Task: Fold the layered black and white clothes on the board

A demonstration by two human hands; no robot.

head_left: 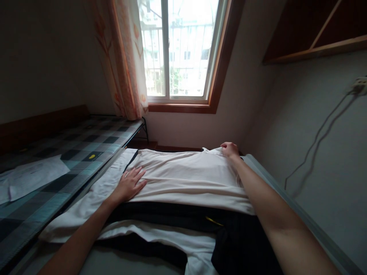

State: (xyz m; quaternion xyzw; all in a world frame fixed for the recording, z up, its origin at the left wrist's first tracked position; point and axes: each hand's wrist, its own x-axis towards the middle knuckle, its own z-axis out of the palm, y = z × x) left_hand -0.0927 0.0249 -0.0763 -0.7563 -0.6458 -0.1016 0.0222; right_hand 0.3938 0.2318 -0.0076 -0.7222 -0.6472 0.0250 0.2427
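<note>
A cream-white garment (183, 172), perhaps a shirt, lies spread out with a few wrinkles in front of me. My left hand (132, 184) rests flat on its left side, fingers spread. At the far right corner, my right hand (229, 149) pinches the raised edge of the same cloth between closed fingers. Under and nearer than it lies black cloth (166, 214) with a small yellow mark. White fabric (160, 231) runs across the black cloth close to me, and more white cloth (83, 206) stretches along the left.
At left is a bed with a checked mattress (86, 139), papers (37, 175) lying on it. A curtained window (183, 49) stands ahead. On the right wall are a wooden shelf (318, 49), a socket (359, 86) and a hanging cable (318, 133).
</note>
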